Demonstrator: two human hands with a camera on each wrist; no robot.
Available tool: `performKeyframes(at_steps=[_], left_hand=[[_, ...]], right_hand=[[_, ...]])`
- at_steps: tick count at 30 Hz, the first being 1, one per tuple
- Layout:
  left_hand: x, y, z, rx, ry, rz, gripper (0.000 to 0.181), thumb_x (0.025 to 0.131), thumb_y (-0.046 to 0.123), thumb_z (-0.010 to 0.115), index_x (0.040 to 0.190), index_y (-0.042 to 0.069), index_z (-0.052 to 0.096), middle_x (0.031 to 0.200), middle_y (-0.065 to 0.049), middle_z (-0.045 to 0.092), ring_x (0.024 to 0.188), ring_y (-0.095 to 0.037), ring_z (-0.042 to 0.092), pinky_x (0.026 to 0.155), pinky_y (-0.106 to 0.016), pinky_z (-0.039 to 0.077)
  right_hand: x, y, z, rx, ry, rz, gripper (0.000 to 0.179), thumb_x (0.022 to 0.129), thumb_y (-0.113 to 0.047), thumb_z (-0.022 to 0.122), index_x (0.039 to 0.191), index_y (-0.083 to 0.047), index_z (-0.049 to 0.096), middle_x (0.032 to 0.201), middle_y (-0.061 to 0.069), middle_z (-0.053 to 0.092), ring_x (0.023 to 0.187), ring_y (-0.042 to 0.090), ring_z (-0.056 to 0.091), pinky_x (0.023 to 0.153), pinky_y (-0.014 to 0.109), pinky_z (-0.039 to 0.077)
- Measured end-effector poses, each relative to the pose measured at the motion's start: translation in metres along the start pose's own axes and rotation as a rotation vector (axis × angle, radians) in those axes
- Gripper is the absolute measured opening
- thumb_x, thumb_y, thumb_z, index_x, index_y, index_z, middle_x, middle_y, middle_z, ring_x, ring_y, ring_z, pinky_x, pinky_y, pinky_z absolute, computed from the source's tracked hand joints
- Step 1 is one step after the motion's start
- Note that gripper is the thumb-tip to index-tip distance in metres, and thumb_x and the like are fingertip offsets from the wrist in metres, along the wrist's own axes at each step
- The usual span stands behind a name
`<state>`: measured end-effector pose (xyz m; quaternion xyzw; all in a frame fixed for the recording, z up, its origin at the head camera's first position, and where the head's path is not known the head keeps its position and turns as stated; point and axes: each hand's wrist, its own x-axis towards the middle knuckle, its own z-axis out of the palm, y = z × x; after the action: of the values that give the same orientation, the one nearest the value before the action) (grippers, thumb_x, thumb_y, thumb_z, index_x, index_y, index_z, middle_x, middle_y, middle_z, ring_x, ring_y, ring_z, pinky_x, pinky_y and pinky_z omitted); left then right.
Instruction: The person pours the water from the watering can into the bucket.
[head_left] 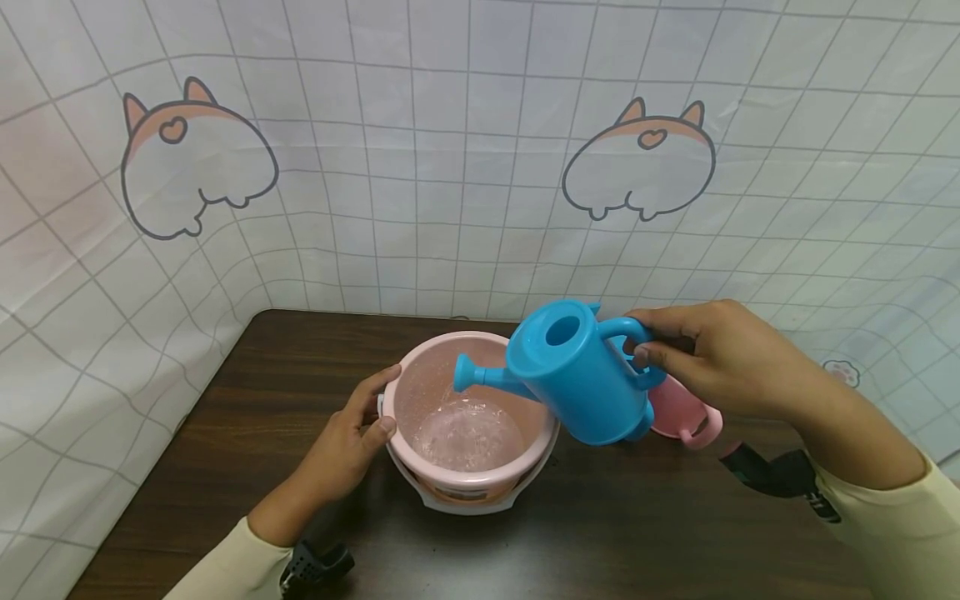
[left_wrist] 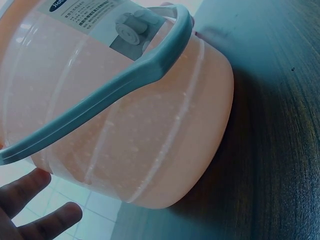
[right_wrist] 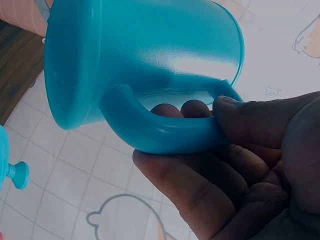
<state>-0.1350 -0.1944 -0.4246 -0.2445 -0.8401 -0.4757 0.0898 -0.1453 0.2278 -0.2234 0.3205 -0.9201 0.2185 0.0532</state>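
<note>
A pink plastic bucket (head_left: 468,477) stands on the dark wooden table, with rippled water (head_left: 468,433) inside. My left hand (head_left: 348,446) rests against its left rim, thumb toward the near side and fingers farther back. Two of its fingers (left_wrist: 52,225) look nearly straight beside the bucket wall in the left wrist view. Over the bucket's right side, my right hand (head_left: 716,354) grips the handle of a blue watering can (head_left: 581,379). The can leans left, its spout (head_left: 487,377) above the bucket opening. Thumb and fingers curl round the handle (right_wrist: 165,132) in the right wrist view.
A pink cup (head_left: 686,417) with a handle is behind the can on the right, partly hidden. Another blue object with a flared tip (right_wrist: 19,175) shows at the right wrist view's left edge. A white gridded curtain (head_left: 420,167) hangs behind the table (head_left: 247,392).
</note>
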Motion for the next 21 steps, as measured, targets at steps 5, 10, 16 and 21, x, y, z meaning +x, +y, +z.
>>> performKeyframes(at_steps=[5,10,16,21], left_hand=[[0.0004,0.0007,-0.0002,0.004,-0.005,-0.005,0.058,0.107,0.049,0.047,0.159,0.028,0.032,0.122,-0.010,0.069,0.105,-0.025,0.069,0.083,-0.044,0.054],[0.0007,0.0001,-0.0006,0.006,-0.001,0.003,0.059,0.107,0.050,0.046,0.159,0.026,0.033,0.121,-0.011,0.069,0.104,-0.027,0.069,0.082,-0.044,0.054],[0.0009,0.0003,-0.0010,0.003,0.000,0.006,0.058,0.107,0.050,0.046,0.159,0.026,0.033,0.121,-0.011,0.069,0.105,-0.026,0.069,0.083,-0.043,0.054],[0.0010,0.0002,-0.0007,0.004,0.000,-0.001,0.059,0.107,0.052,0.046,0.159,0.026,0.033,0.121,-0.011,0.069,0.105,-0.026,0.069,0.083,-0.044,0.054]], right_hand=[[-0.0003,-0.0004,-0.0011,0.001,-0.007,0.014,0.042,0.095,-0.011,0.074,0.133,0.005,0.065,0.112,0.014,0.075,0.093,0.025,0.075,0.076,0.043,0.059],[-0.0005,-0.0018,-0.0026,-0.011,-0.008,0.034,0.041,0.095,-0.013,0.075,0.134,-0.003,0.067,0.114,0.008,0.075,0.099,0.024,0.074,0.080,0.046,0.058],[-0.0005,-0.0027,-0.0031,-0.005,-0.011,0.031,0.040,0.095,-0.012,0.074,0.134,-0.005,0.068,0.114,0.007,0.075,0.100,0.024,0.073,0.080,0.046,0.058],[-0.0002,-0.0026,-0.0031,-0.003,-0.014,0.030,0.040,0.095,-0.012,0.074,0.135,-0.006,0.068,0.114,0.006,0.075,0.100,0.024,0.073,0.080,0.046,0.058]])
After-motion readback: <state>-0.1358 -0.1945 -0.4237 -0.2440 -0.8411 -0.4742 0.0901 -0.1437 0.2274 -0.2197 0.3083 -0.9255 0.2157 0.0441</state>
